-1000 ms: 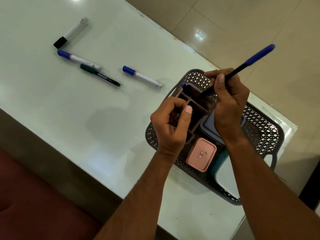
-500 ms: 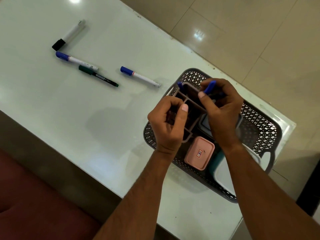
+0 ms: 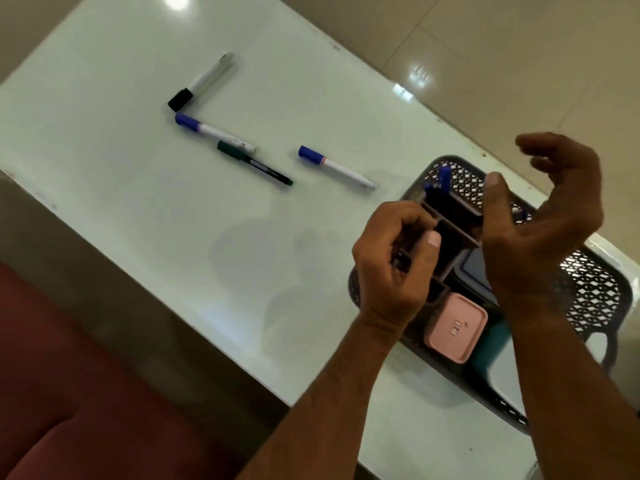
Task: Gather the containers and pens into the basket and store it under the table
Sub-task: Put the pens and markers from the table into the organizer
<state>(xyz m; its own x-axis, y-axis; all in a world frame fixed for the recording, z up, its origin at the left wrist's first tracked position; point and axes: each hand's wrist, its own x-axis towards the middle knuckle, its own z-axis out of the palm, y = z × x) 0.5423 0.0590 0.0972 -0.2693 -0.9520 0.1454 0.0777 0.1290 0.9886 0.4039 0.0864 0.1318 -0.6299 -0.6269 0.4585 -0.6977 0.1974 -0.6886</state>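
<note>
the left hand [image 3: 391,268] grips the near wall of the brown divided organiser [image 3: 453,221] that stands in the grey basket [image 3: 588,299]. the right hand [image 3: 547,223] hovers above it, fingers loosely spread, holding nothing. two blue-capped pens [image 3: 438,183] stick up from the compartment beyond the grip. a pink container [image 3: 455,327] sits just nearer than the grip. four markers [image 3: 336,167] lie on the white table [image 3: 138,202], well to its left

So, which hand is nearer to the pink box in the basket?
Left. The left hand grips the brown organizer just up-left of the pink box. The right hand hangs open, higher and farther, over the basket.
</note>
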